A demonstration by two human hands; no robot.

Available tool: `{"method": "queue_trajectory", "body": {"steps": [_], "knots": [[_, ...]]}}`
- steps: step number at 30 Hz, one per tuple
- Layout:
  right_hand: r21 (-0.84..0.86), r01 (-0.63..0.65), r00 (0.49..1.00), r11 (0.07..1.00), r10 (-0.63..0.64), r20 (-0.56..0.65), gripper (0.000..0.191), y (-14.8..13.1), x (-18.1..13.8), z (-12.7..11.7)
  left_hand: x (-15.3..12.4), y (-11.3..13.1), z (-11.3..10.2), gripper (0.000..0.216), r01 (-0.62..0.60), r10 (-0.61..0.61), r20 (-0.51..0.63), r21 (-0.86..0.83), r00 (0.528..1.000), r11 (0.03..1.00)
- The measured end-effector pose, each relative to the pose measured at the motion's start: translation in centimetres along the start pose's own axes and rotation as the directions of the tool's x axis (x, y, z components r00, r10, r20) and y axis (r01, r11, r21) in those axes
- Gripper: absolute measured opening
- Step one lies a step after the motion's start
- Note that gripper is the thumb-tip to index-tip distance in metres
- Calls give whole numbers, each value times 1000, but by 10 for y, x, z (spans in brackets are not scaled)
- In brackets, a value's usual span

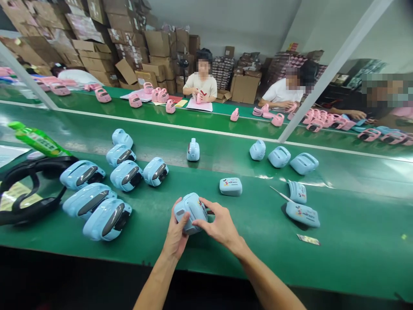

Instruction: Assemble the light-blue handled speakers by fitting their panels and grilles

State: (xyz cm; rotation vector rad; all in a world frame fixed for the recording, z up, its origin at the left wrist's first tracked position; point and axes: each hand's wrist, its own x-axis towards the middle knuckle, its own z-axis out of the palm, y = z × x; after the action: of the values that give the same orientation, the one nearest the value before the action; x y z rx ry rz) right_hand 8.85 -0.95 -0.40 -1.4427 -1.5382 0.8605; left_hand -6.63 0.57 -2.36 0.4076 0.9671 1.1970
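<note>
While both hands grip the one light-blue rounded plastic case (191,212) just above the green conveyor belt (355,249), risks run left to right. At 9 o'clock of the case, a black curved headset-like band (29,189) lies on the belt's near edge beside a green plastic bottle (37,141); neither looks to be in reach. At 10 o'clock sits a cluster of light-blue cases with dark grey windows (106,189), packed touching each other, so a stray elbow could knock one into the next. Left hand (177,234) wraps the held case from the left, thumb on its front; right hand (219,224) clamps from the right, fingers over the top. Smooth rounded plastic, so it could slip or twist out and drop onto the belt, probably scuffing the print. At 1 o'clock, a light-blue printed lid-like shell (230,187) lies near; a sweep of the right wrist could push it. At 3 o'clock, two more printed blue shells (301,206) lie beside a thin pointed white stick (279,193) and a small foil scrap (308,239), which could snag or get lost. Containers: brown cardboard boxes (97,56) stacked at 11 o'clock behind the far workers, contents cannot be told; one open carton (245,88) at 1 o'clock, inside hidden.
</note>
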Motion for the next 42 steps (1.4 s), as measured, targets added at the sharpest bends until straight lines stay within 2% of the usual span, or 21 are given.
{"method": "queue_trajectory", "body": {"steps": [5, 7, 9, 11, 13, 16, 19, 23, 28, 34, 42], "knots": [[-152, 129, 990, 980, -137, -42, 64, -5, -8, 9, -5, 2, 0, 89, 6, -8, 27, 49, 1000, 999], [-197, 175, 984, 965, -180, -8, 68, -5, -10, 6, -7, 3, 0, 88, 14, -16, 28, 54, 999, 998], [-211, 259, 966, 943, -249, 75, 79, -4, -11, -1, -9, 4, -1, 86, 30, -31, 28, 43, 999, 999], [-188, 389, 916, 902, -355, 188, 94, -2, -10, -9, -11, 6, -3, 83, 56, -57, 43, 25, 997, 998], [-153, 509, 842, 847, -453, 292, 105, 0, -8, -17, -14, 9, -5, 79, 89, -90, 82, 12, 993, 996], [-115, 607, 758, 786, -529, 381, 108, 0, -4, -25, -19, 12, -6, 75, 117, -116, 147, -2, 982, 993], [-105, 648, 724, 755, -567, 393, 105, -3, -2, -29, -23, 15, -7, 74, 110, -110, 187, 11, 976, 994], [-111, 679, 706, 725, -605, 369, 101, -11, -3, -35, -29, 18, -5, 83, 87, -97, 225, 55, 970, 995], [-121, 692, 696, 711, -614, 372, 99, -18, -4, -43, -35, 22, 1, 93, 80, -101, 184, 114, 978, 990], [-108, 669, 718, 735, -602, 350, 100, -19, -5, -45, -42, 26, 9, 88, 92, -114, 145, 147, 983, 985], [-109, 584, 785, 804, -526, 327, 96, -17, -5, -41, -39, 23, 14, 76, 98, -108, 133, 77, 985, 992]]}}
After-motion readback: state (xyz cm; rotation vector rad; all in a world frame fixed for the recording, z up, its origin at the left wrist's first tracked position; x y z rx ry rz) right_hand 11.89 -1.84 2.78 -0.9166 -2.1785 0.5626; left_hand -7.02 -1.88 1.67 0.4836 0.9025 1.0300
